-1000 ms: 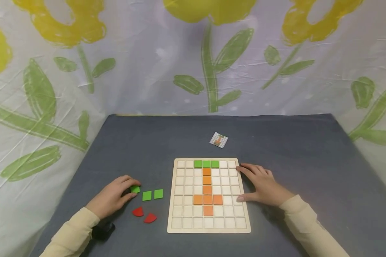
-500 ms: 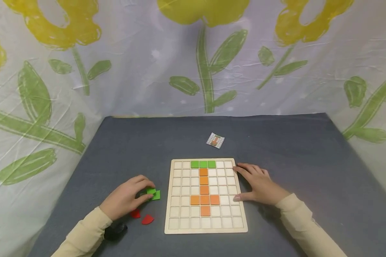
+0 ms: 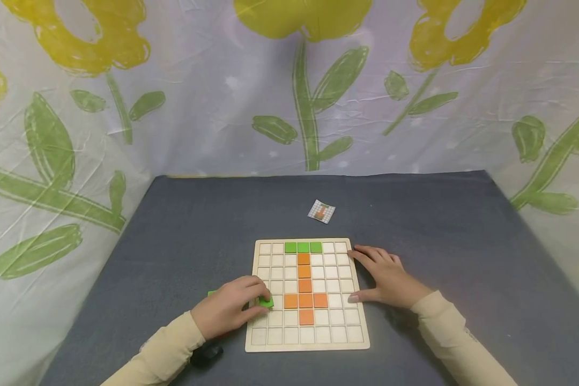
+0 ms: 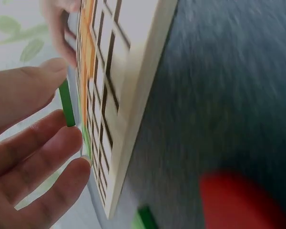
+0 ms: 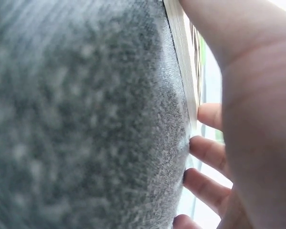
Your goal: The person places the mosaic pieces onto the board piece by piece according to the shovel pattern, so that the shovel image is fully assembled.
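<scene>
My left hand (image 3: 229,305) pinches a green square tile (image 3: 266,303) between thumb and fingers, above the left columns of a wooden grid board (image 3: 275,336). In the left wrist view this tile (image 4: 66,104) is seen edge-on. Three green tiles (image 3: 303,247) lie along the board's far row. Below them, several orange tiles (image 3: 305,286) form a column with a short crossbar. At the board's right edge rests my right hand (image 3: 388,280), fingers spread, with the thumb and index finger touching the frame.
Left of the board, mostly behind my left hand, lie another green tile (image 4: 145,218) and a red piece (image 4: 238,200). A small pattern card (image 3: 321,212) sits beyond the board on the dark tabletop (image 3: 429,214). A flower-print cloth (image 3: 212,107) hangs behind.
My left hand has carried the green tile rightward from the loose tiles to over the board's left side. My right hand stays at the board's edge. The head view has shifted slightly.
</scene>
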### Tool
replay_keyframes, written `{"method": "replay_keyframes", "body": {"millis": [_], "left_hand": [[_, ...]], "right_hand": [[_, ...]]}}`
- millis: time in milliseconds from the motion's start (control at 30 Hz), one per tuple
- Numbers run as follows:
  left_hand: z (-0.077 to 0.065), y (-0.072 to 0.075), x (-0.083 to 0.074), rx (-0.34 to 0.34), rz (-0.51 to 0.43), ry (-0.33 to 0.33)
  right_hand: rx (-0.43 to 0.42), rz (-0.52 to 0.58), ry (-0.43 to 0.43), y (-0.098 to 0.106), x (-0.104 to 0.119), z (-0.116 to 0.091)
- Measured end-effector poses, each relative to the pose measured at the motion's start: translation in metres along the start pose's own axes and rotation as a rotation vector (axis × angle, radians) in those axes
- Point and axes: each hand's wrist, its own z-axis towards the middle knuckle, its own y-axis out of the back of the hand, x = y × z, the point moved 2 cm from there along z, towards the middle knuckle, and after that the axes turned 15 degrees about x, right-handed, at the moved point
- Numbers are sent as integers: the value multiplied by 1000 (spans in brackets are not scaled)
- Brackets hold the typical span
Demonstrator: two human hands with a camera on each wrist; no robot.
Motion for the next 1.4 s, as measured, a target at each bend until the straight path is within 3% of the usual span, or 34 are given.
{"method": "replay_keyframes", "body": {"millis": [200,300,933,1400], "left_hand": [[9,-8,-8,-42,23,-136],[13,-11,-11,-52,27,-170],[30,-25,-23,78,62,-157],[34,-27,-26,68,77,-160]], "right_hand": [[11,-4,-3,-1,0,1],[11,-7,-7,-1,-1,1],[25,17,-11,-2,-3,1],[21,8,-8,-1,-2,1]]}}
